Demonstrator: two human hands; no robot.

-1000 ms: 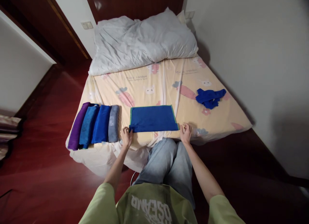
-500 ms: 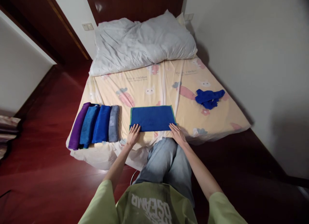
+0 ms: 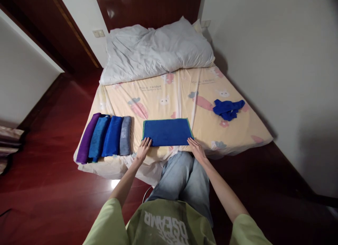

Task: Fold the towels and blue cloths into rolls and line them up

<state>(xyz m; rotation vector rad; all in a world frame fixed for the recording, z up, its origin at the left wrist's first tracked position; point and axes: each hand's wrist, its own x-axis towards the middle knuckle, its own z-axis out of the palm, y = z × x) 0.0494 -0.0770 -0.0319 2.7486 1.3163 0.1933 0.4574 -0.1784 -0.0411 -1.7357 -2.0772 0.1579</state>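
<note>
A blue towel (image 3: 167, 132) with green edging lies on the bed in front of me, folded into a flat rectangle. My left hand (image 3: 143, 148) rests its fingertips on the near left corner, fingers stretched out. At the near right corner, my right hand (image 3: 196, 149) touches the cloth with extended fingers. Neither hand is closed around the towel. The thumbs are hard to make out.
To the left, a purple towel (image 3: 88, 139), a teal-blue towel (image 3: 98, 138), a bright blue towel (image 3: 112, 136) and a grey towel (image 3: 125, 135) lie side by side, rolled or folded. A crumpled blue cloth (image 3: 228, 109) lies right. A white pillow (image 3: 161, 49) is at the headboard.
My hands have moved slightly apart, outward along the towel's near edge to its corners. The towel keeps its folded shape. The camera view has shifted slightly.
</note>
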